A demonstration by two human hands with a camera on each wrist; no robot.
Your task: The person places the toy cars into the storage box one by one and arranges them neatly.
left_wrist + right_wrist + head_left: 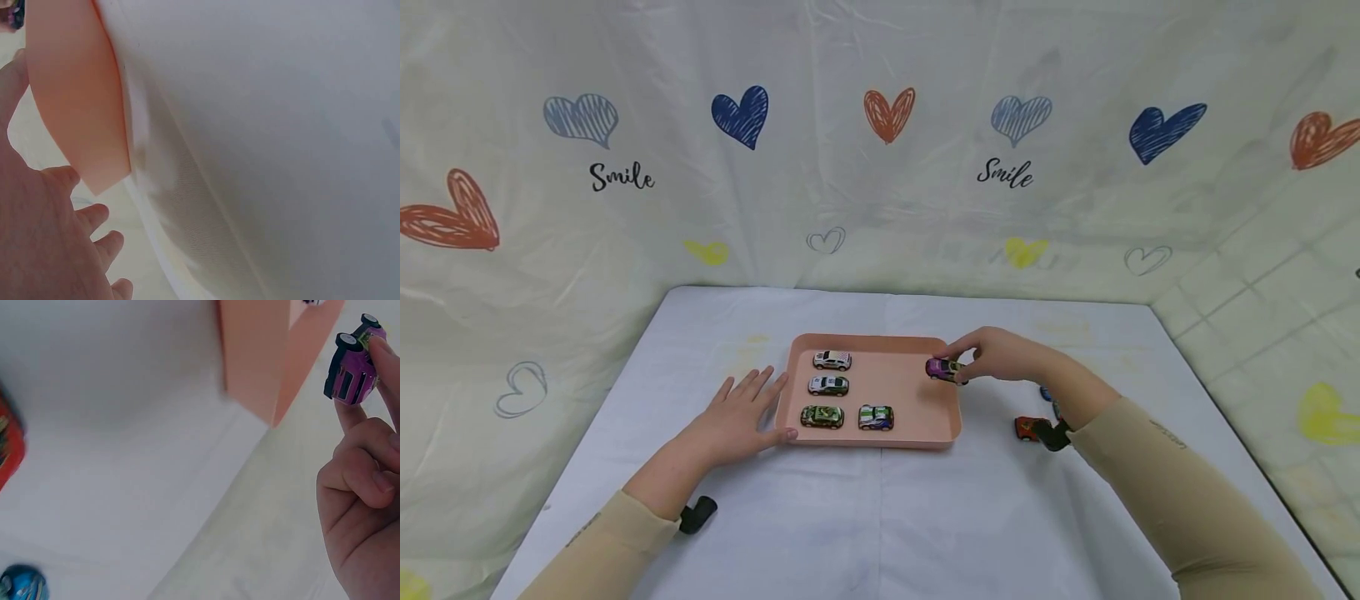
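A purple toy car (pixel 943 369) is pinched between the thumb and fingers of my right hand (pixel 1000 354), over the right end of a pink tray (pixel 910 434). Its wheels and dark underside show in the right wrist view, where the purple toy car (pixel 357 365) is held at the fingertips. My left hand (pixel 741 421) lies with spread fingers at the tray's left edge, thumb at the near-left corner. Inside the tray stand a white toy car (pixel 832 360), a white-and-green one (pixel 828 386), a camouflage-green one (pixel 822 417) and a green-white-blue one (pixel 876 417).
On the white tabletop (pixel 880 517), right of the tray, sits a red toy car (pixel 1028 428), partly behind the right wrist's black camera mount (pixel 1052 436). A blue toy car (pixel 24 584) lies near it, partly hidden under the right forearm in the head view.
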